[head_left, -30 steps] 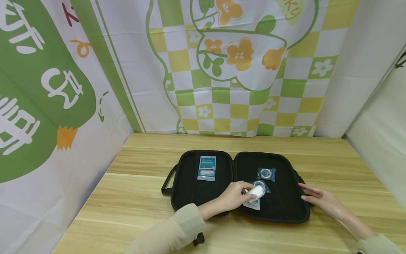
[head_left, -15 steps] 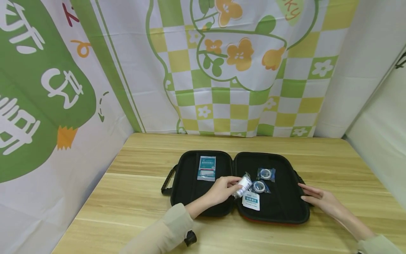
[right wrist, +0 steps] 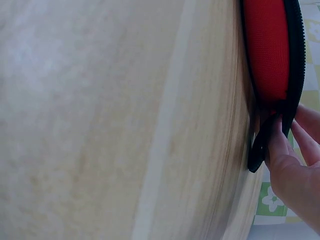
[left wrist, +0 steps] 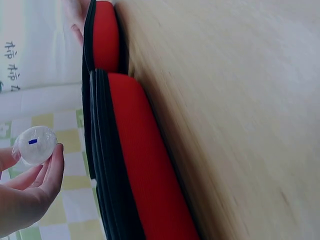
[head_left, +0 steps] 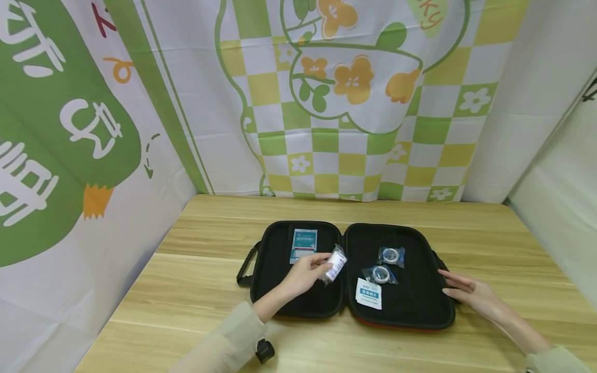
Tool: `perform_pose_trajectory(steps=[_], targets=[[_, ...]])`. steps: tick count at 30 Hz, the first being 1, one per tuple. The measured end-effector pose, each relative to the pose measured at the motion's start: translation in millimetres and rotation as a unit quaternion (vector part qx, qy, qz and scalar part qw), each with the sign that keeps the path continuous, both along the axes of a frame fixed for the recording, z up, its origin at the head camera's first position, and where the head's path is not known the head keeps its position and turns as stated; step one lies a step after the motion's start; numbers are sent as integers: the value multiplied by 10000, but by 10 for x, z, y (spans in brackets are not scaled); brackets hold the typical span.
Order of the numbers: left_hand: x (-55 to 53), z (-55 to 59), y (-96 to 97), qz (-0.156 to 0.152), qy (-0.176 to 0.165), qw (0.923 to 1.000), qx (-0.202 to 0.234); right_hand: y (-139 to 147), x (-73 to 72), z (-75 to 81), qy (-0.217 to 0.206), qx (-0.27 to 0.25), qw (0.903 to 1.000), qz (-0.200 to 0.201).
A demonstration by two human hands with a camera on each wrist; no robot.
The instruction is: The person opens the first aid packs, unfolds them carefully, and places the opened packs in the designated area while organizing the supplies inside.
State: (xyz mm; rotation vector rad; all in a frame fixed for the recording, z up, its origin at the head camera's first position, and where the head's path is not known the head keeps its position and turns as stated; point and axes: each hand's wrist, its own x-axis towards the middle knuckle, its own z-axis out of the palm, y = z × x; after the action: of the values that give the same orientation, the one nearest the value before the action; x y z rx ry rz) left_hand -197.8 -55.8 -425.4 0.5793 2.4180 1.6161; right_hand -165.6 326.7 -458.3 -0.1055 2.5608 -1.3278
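Observation:
My left hand (head_left: 305, 272) pinches a white bandage roll (head_left: 336, 264) in clear wrapping, above the left half of the open black-lined case (head_left: 422, 290). In the left wrist view, the round end of the roll shows between thumb and fingers. My right hand (head_left: 478, 295) holds the case's right rim, thumb outside and fingers over the edge, beside a black strap (right wrist: 260, 145). Inside the right half lie two tape rolls in blue wrappers, the upper tape roll (head_left: 391, 256) and the lower tape roll (head_left: 381, 274), plus a white-and-teal packet (head_left: 369, 294).
A teal packet (head_left: 305, 244) lies in the left half of the case, partly behind the left hand. The case's black handle (head_left: 247, 267) sticks out at its left side. Red fabric (left wrist: 142, 150) covers the outside. Under it is a wooden table (head_left: 186, 290), with a patterned curtain (head_left: 340, 155) behind.
My left hand has carried the bandage roll leftward from the right half of the case to above the left half, uncovering the lower tape roll and white-and-teal packet. The right hand stays put.

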Motion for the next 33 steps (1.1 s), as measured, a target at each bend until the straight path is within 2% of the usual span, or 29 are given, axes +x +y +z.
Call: perform_pose_trajectory(steps=[4,8,14,16,23,26,29,33], targets=[[-34,-54,-131,162,-19,9998,89,3,-3,-6,-15,-107,9999,-21],[-37,-42,-253,348,53,9992,181,1,0,1,-69,-123,9999,-19],[85,166,-395,596,-54,9978,294,-14,6,17,-55,-105,9999,-11],[108,199,-451,679,-54,9974,250,-15,6,17,-62,-102,9999,-25],[-25,-69,-693,1010,59,9945,275,-6,-4,-2,-71,-115,9999,-49],[-28,-102,-763,1289,154,9914,163,-5,-2,0,-74,-148,9998,-68],[-12,-115,-820,1628,282,9861,-151,-8,2,4,-88,-183,9998,-94],[31,-114,-865,1919,687,9753,-854,-7,10,4,-151,-198,9996,-103]])
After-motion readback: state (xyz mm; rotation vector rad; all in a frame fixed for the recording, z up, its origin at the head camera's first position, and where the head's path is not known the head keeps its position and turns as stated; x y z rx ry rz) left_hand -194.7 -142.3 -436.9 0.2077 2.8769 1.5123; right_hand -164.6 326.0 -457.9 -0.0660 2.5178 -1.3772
